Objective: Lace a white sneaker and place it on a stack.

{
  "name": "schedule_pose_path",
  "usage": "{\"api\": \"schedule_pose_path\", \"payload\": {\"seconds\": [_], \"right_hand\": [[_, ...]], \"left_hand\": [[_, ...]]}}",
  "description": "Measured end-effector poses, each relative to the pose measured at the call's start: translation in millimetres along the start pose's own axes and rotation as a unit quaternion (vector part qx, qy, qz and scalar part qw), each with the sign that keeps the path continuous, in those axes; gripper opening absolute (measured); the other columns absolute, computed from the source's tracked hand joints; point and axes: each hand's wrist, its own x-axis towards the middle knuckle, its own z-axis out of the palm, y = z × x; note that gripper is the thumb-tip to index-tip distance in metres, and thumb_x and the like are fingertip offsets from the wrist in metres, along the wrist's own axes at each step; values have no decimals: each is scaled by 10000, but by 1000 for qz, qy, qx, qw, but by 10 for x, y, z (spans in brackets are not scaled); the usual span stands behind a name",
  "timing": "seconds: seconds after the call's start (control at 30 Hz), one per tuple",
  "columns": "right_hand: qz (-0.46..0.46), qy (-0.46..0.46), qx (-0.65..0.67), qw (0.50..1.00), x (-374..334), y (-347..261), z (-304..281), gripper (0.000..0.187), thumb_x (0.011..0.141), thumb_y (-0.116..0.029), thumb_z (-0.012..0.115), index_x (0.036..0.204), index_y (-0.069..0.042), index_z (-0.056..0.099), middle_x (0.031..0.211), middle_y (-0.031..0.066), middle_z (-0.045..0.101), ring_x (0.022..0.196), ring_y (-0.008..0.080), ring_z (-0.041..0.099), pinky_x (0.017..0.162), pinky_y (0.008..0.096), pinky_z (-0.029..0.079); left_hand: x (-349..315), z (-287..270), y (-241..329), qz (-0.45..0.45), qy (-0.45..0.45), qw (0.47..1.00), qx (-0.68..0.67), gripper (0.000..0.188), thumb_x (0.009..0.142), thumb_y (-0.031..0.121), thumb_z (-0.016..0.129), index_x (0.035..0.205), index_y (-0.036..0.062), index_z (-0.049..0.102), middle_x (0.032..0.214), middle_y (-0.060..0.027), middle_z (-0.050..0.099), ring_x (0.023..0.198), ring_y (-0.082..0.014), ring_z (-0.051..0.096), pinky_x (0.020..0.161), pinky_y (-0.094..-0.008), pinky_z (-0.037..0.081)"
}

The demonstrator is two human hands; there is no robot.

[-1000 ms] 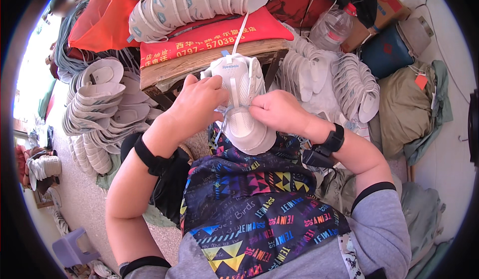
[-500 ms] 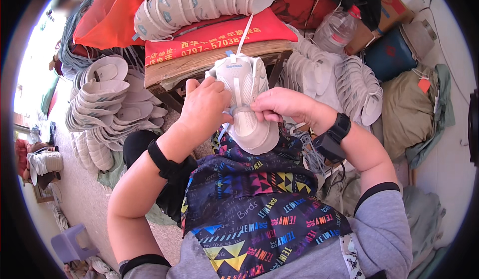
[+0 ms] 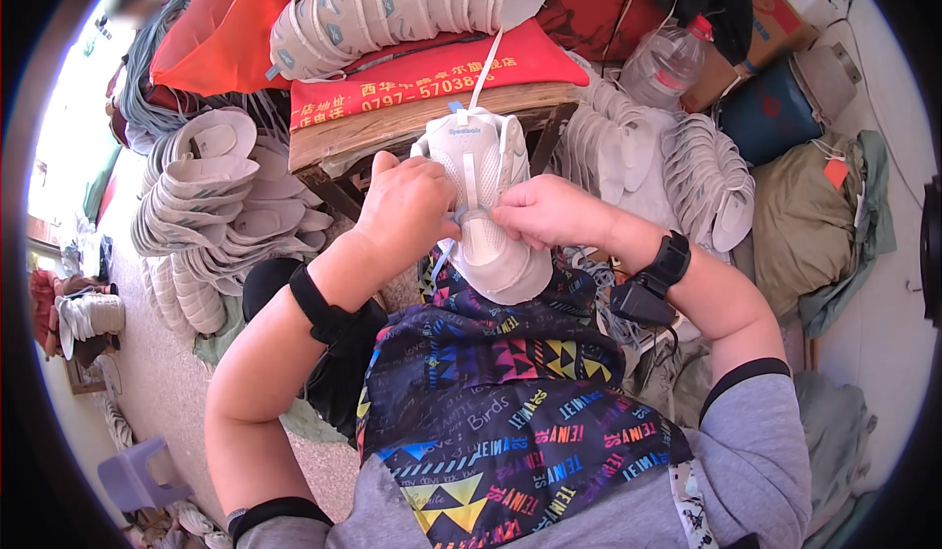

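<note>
A white athletic shoe upper, with a padded mesh tongue, lies in front of me, its toe pointing toward my body. A pale blue-grey shoelace crosses the low end of its throat, between my two hands. My left hand is closed at the left eyelet edge, thumb and fingers pinched by the lace; a light-blue piece hangs below it. My right hand pinches at the right eyelet edge, where the lace meets its fingertips. The fingers partly cover what they grip.
Behind the shoe stands a wooden bench with a red printed cloth and a row of white uppers. More uppers are piled at left and right. A plastic bottle and blue container stand at back right.
My right fingers have drawn in tighter at the right eyelet edge. My left hand stays in nearly the same place; the whole view has shifted slightly.
</note>
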Motion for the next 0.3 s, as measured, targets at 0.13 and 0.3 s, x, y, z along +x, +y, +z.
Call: {"api": "schedule_pose_path", "payload": {"seconds": [0.13,0.3], "right_hand": [[-291,189,-430,833,-101,-42,-24,175,852,-239,659,840,-67,628,784,57,557,811,223,592,651,311,470],[-272,131,-375,877,-8,-105,-96,390,804,-273,697,1128,-117,547,1119,122,518,1038,299,554,991,487,366]], "left_hand": [[9,-16,-3,-13,-17,999,-35,233,596,259,812,703,134,647,782,-12,592,869,-210,575,769,-375,341],[18,-63,-70,-47,-47,992,-111,190,706,255,759,778,93,691,801,-14,612,919,-244,567,818,-392,356]]}}
